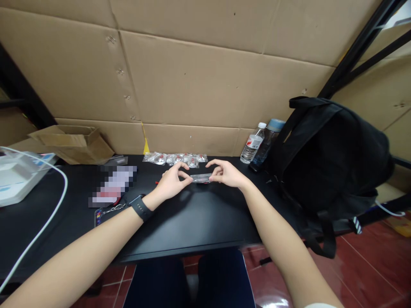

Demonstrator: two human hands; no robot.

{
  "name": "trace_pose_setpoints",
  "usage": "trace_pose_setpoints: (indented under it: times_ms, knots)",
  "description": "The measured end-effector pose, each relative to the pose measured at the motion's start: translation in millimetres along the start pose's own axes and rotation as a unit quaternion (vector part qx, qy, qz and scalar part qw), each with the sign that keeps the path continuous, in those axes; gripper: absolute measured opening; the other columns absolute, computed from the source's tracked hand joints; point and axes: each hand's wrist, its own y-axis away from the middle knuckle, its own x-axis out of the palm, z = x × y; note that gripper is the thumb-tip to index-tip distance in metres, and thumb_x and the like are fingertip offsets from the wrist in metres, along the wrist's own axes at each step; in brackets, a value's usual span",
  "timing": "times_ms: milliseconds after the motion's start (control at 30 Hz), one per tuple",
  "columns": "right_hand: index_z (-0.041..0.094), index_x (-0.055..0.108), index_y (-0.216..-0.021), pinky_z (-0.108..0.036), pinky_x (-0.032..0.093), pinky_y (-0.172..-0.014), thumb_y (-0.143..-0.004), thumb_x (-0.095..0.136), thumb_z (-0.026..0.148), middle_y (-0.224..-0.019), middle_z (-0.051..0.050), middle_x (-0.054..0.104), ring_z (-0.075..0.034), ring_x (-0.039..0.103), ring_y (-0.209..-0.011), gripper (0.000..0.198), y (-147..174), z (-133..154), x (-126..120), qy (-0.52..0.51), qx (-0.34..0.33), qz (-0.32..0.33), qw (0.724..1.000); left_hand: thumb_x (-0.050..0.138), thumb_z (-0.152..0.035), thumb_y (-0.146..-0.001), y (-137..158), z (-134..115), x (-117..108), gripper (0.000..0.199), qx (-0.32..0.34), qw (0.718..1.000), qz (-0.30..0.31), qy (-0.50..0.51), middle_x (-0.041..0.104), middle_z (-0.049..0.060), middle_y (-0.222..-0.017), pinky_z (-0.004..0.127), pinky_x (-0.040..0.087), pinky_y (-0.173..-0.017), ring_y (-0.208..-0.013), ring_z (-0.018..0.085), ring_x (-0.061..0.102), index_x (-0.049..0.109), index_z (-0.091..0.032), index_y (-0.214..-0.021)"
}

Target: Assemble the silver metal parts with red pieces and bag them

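Between my two hands a small clear plastic bag is stretched level, just above the black desk. Thumb and fingers of my left hand pinch its left end. The right end is pinched by my right hand. Something red shows under the bag, too small to name. A red tip also pokes out beside my left hand. Just beyond my hands lies a row of several clear packets with round, shiny pieces and red spots inside.
At the left stand an open brown paper bag and a white device with a white cable. A blurred phone-like object and keychain lie nearer. Rightward are a water bottle, a blue-lidded bottle and a black backpack.
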Motion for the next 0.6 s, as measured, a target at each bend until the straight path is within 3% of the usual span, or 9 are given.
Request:
trace_pose_setpoints:
  times_ms: [167,333,500,600]
  knots:
    - [0.022,0.049,-0.107,-0.02,0.043,-0.052,-0.079,0.074,0.031,-0.072,0.0,0.072,-0.012,0.06,-0.054,0.038,-1.1,-7.3,5.4,-0.032,0.014,0.007,0.999,0.069,-0.038,-0.083,-1.5,6.3,2.0,0.029,0.025,0.999,0.019,-0.005,0.079,-0.002,-0.088,0.039,0.047,-0.096,-0.089,0.022,0.073,0.056,-0.027,-0.106]
    - [0.016,0.064,-0.087,-0.024,0.047,-0.066,-0.081,0.069,0.026,-0.074,-0.002,0.071,-0.013,0.063,-0.067,0.013,-6.7,-15.1,8.1,0.039,-0.033,0.014,0.999,0.062,-0.035,-0.09,-1.5,11.4,7.1,0.019,0.102,0.992,0.07,0.02,0.077,0.001,-0.097,0.036,0.052,-0.092,-0.093,0.021,0.072,0.065,-0.023,-0.104]
    - [0.014,0.076,-0.093,-0.024,0.045,-0.063,-0.082,0.069,0.029,-0.08,-0.005,0.073,-0.012,0.058,-0.064,0.02,-8.9,-12.7,7.4,0.085,-0.021,-0.025,0.996,0.06,-0.031,-0.092,1.6,7.0,10.5,0.029,0.162,0.983,0.088,0.028,0.07,0.007,-0.12,0.036,0.052,-0.098,-0.105,0.021,0.068,0.069,-0.024,-0.118]
    - [0.014,0.078,-0.095,-0.024,0.043,-0.063,-0.082,0.069,0.027,-0.082,-0.004,0.073,-0.011,0.056,-0.063,0.02,-9.6,-14.5,8.1,0.116,-0.027,-0.03,0.992,0.059,-0.028,-0.092,2.7,6.5,9.3,0.032,0.178,0.98,0.089,-0.013,0.067,0.006,-0.119,0.037,0.051,-0.099,-0.104,0.021,0.066,0.069,-0.026,-0.122]
